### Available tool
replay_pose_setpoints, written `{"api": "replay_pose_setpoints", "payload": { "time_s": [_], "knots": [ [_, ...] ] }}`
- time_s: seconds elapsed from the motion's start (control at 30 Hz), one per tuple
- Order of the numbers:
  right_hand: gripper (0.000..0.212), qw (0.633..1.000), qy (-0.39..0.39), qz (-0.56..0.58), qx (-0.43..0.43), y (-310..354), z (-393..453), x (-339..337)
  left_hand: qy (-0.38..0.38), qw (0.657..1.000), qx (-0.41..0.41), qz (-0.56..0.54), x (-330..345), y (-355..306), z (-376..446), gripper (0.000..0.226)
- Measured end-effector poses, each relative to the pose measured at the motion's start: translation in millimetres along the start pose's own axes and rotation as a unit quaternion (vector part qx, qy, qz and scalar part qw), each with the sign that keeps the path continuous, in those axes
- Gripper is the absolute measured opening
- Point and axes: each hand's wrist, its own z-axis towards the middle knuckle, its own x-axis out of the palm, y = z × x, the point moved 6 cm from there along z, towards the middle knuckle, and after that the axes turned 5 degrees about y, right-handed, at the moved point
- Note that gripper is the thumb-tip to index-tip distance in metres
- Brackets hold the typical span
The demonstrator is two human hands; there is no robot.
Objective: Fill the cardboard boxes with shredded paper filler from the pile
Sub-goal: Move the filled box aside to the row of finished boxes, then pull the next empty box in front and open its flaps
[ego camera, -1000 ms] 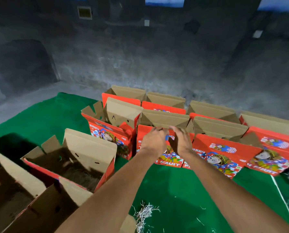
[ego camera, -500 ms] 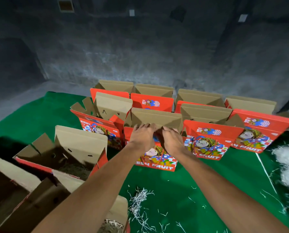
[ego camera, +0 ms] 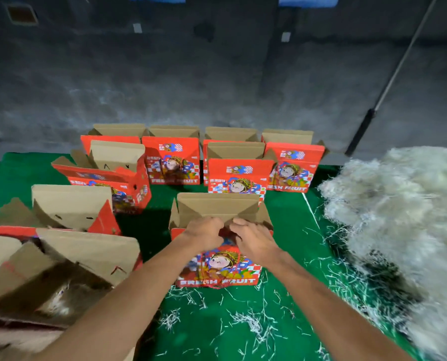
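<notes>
Left hand (ego camera: 204, 231) and right hand (ego camera: 252, 238), fingers curled, both grip the near top edge of the upright red printed cardboard box (ego camera: 221, 261), flaps open.

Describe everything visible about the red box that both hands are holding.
The red box is printed cardboard, with a cartoon figure and white "FRESH FRUIT" lettering on its near face. It stands upright on the green mat, apart from the other boxes, its plain brown flaps raised and its top open. The left hand and right hand grip its near top edge side by side. Loose paper shreds lie at its base; its inside is hidden.
</notes>
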Motion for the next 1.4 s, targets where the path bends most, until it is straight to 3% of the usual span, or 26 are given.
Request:
{"api": "replay_pose_setpoints", "payload": {
  "time_s": [0.1,0.33,0.47,0.7,0.83,0.9,0.97,1.03,1.23,1.4],
  "knots": [
    [0.022,0.999,0.011,-0.022,0.022,-32,-44,-7,0.017,0.998,0.027,-0.054,7,-53,-9,0.003],
    [0.021,0.998,0.022,0.010,0.051,-98,-134,-18,0.061,0.992,0.058,-0.091,28,-161,-16,0.022],
    [0.011,0.997,0.005,0.053,0.063,-128,-174,-28,0.088,0.984,0.104,-0.116,40,-205,-10,0.022],
    [0.018,0.981,-0.122,0.077,0.127,-209,-223,-78,-0.011,0.976,0.178,-0.123,14,-300,20,0.011],
    [0.017,0.974,-0.144,0.056,0.167,-278,-254,-89,-0.017,0.972,0.198,-0.129,15,-374,51,0.014],
    [0.017,0.968,-0.155,0.045,0.191,-315,-269,-90,-0.015,0.967,0.203,-0.150,26,-411,69,0.029],
    [0.026,0.957,-0.178,0.029,0.226,-352,-284,-91,-0.005,0.964,0.197,-0.178,43,-447,88,0.065],
    [0.036,0.944,-0.181,0.017,0.275,-390,-300,-90,0.013,0.957,0.193,-0.216,58,-482,103,0.080],
    [0.053,0.916,-0.166,-0.003,0.365,-503,-325,-104,0.024,0.946,0.186,-0.266,70,-570,162,0.075],
    [0.051,0.911,-0.137,-0.088,0.380,-588,-325,-129,0.036,0.935,0.228,-0.269,59,-630,212,0.074]
  ]
}}
